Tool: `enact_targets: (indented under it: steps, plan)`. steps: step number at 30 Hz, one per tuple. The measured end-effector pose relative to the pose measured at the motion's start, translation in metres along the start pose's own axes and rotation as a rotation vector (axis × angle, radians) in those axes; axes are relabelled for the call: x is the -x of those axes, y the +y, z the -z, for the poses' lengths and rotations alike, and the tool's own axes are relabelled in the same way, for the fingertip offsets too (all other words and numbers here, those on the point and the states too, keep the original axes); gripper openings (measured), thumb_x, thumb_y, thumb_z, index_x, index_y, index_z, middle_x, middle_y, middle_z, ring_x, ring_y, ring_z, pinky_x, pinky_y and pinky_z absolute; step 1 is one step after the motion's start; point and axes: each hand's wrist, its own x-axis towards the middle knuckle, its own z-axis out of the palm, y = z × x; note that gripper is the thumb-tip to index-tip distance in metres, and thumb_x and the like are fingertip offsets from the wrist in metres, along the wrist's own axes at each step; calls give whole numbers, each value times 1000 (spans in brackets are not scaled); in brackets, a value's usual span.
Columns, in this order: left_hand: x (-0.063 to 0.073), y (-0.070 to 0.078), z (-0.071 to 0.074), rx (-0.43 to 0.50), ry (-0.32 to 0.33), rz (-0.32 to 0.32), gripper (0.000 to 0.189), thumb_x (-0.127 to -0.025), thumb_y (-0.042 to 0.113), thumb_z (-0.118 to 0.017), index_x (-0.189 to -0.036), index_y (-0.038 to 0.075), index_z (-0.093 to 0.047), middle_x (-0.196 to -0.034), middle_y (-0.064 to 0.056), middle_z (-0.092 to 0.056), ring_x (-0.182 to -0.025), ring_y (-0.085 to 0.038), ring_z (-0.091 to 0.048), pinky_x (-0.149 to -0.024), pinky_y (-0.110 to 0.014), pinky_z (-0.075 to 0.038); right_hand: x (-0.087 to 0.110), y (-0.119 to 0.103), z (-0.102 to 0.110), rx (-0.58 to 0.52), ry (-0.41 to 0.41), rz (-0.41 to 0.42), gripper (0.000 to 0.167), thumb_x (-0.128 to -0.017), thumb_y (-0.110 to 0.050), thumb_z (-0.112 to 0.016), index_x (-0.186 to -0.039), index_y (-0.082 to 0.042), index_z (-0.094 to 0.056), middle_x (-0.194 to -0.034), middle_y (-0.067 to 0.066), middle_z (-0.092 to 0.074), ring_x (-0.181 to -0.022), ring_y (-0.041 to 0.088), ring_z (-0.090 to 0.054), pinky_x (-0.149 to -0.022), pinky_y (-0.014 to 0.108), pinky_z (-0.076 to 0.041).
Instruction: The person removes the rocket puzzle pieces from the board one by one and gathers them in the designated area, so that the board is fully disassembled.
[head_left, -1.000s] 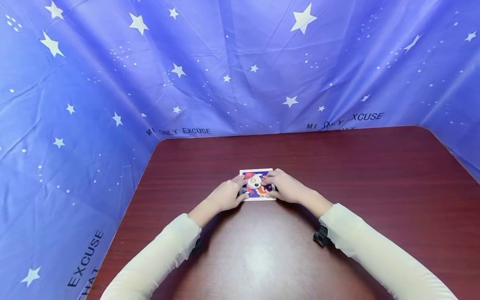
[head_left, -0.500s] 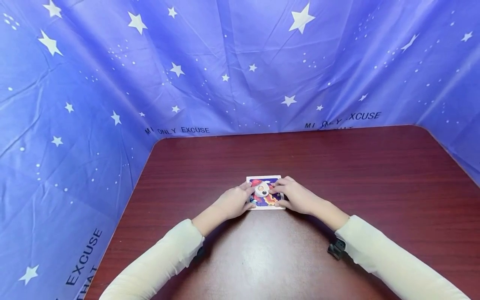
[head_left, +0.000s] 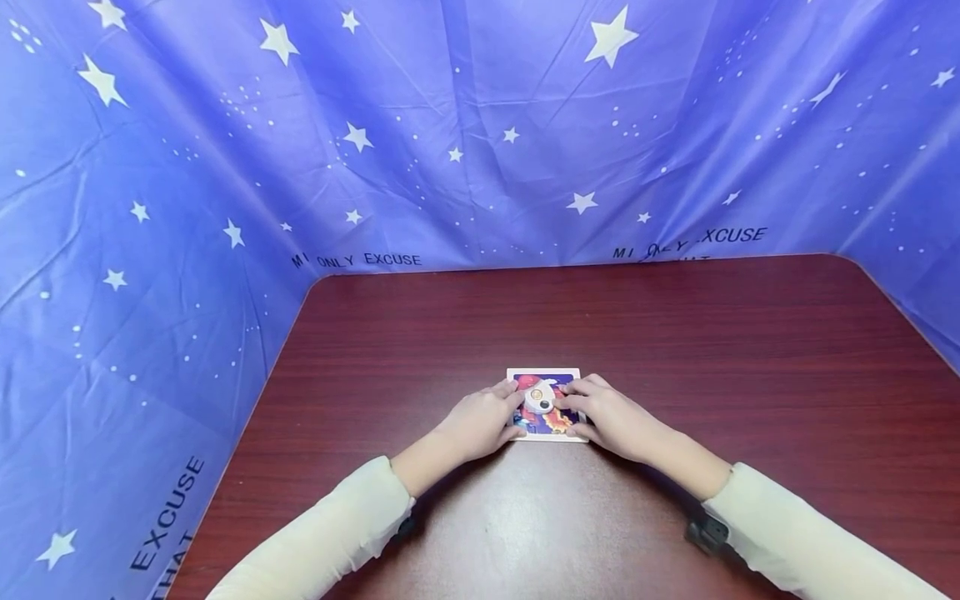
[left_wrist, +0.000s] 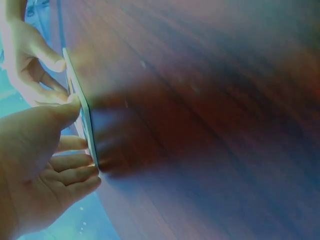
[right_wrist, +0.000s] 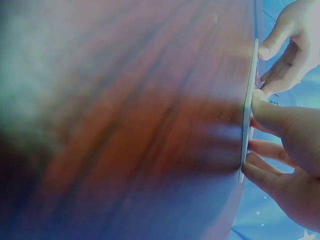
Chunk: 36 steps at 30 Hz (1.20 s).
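Note:
A thin square picture board [head_left: 557, 422], white-bordered with a purple, red and orange print, lies on the table between both hands. On its middle sits a rounded white piece [head_left: 537, 395] with a gold ring mark and a black dot. My left hand [head_left: 480, 422] grips the board's left side, its thumb at the near edge and a fingertip against the white piece. From the right, my right hand [head_left: 622, 422] holds the opposite side in the same way, index finger reaching to the piece. Both wrist views show the board's thin edge [left_wrist: 87, 120] edge-on, with thumbs and fingers along it.
The dark red wooden table [head_left: 405, 333] has rounded far corners. Behind it and to the sides hangs a blue curtain [head_left: 420, 100] with white stars and lettering. A black wrist device [head_left: 707, 532] shows under the right cuff.
Both hands have drawn the board, with the white piece on it, toward the person and a little to the right. Their hold on its sides looks the same.

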Motion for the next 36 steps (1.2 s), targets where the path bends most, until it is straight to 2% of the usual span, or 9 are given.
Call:
enact_targets:
  steps: [7,13,21,30,36]
  plan:
    - [3,10,2,-41,8,6,57,-90,46,-62,-131,8,-57,-138,-12,-57,-131,-24,-54,-105,-34,-49,3,0,1,4,-1,17,31,-74,-15,-81,-103,-7,-73,-104,7,-67,-97,20,-57,-83,34,-53]
    - [4,16,4,-24,-2,24,56,-90,45,-62,-131,7,-58,-139,-11,-57,-131,-24,-54,-106,-34,-48,4,0,2,-7,0,27,33,-72,-15,-83,-102,-6,-73,-104,8,-67,-95,20,-57,-82,34,-53]
    - [6,13,1,48,21,29,55,-90,42,-63,-131,6,-58,-139,-11,-56,-132,-24,-53,-106,-34,-48,3,0,4,-37,-47,-20,33,-76,-17,-81,-107,-7,-73,-109,8,-66,-100,21,-56,-85,35,-52]
    - [5,7,-4,218,32,52,56,-90,37,-65,-134,4,-55,-144,-13,-51,-137,-24,-47,-111,-37,-43,0,-1,6,-49,-73,-79,38,-73,-16,-82,-109,-6,-72,-114,10,-65,-104,26,-58,-90,41,-52]
    - [5,6,-3,220,11,61,57,-89,37,-66,-135,5,-55,-145,-12,-50,-137,-24,-47,-110,-38,-44,-1,-2,5,-60,-74,-88,38,-74,-16,-82,-110,-6,-72,-115,10,-65,-106,26,-58,-92,41,-52]
